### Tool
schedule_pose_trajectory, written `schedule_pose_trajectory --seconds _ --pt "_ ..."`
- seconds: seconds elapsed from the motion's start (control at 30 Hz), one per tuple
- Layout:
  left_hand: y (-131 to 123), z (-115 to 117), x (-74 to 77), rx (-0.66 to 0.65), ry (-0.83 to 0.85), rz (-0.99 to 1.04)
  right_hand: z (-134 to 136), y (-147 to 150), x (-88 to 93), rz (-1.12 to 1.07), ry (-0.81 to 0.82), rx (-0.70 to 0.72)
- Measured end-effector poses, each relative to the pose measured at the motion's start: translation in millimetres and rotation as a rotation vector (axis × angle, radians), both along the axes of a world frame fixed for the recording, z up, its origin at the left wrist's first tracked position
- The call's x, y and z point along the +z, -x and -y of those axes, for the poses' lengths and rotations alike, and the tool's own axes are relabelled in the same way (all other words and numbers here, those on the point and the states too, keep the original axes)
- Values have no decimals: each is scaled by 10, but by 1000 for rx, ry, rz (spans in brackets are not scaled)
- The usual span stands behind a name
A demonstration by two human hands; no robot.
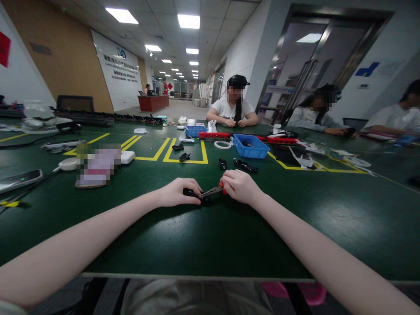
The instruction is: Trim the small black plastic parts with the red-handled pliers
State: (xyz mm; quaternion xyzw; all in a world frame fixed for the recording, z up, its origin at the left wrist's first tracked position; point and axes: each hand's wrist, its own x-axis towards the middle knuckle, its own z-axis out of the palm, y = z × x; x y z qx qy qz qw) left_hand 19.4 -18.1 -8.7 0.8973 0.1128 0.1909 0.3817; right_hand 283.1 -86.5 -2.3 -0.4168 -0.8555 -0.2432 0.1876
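My left hand (183, 191) is closed around a small black part (190, 193), its fingers covering much of it. In my right hand (241, 186) are pliers with red handles (212, 191), held from the right. The plier jaws reach the black part beside my left fingertips; whether they bite on it I cannot tell. Just beyond my right hand lie a long black part (245, 165) and a smaller black piece (223, 164). Two more black parts (184, 157) rest farther off near the yellow tape square.
A blue bin (251, 146) and a smaller blue bin (196, 131) stand beyond my hands. A white tape ring (222, 145) lies between them. Left are a blurred phone-like object (100, 166) and a white case (127, 157). People sit across the green table (203, 245).
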Motion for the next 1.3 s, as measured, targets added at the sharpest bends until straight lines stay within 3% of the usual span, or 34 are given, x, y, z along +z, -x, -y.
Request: schedule_pose_trajectory --seconds 1.3 --pt "9 1 5 -34 -43 -5 43 44 39 -29 -42 43"
